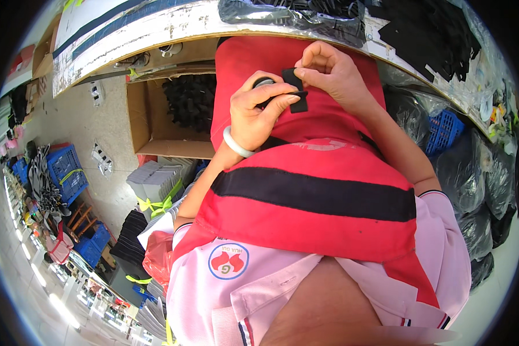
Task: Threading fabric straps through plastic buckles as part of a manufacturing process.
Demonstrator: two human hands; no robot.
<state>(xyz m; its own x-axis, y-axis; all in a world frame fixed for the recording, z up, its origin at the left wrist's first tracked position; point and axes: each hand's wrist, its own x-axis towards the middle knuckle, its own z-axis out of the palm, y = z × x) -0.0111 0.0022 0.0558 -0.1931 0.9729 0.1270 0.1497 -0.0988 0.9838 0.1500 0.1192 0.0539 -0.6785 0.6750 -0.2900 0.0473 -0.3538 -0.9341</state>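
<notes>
Over my red apron [242,57], both hands are at a short, flat black strip [292,75] that looks like fabric or webbing. My left hand [255,112], with a white bangle at the wrist, pinches the strip's lower part between thumb and fingers. In the same hand sits a dark rounded object [263,82] with a pale part; its kind is not clear. My right hand [333,75] pinches the strip's upper end between thumb and forefinger, its other fingers curled.
Ahead is a worn white table [173,36] bearing bagged black pieces [294,26] and a black pile [429,37]. Below it, a cardboard box [141,115] holds black strips. Grey bundles [155,179] stand at left, dark plastic bags [461,179] and a blue basket [444,131] at right.
</notes>
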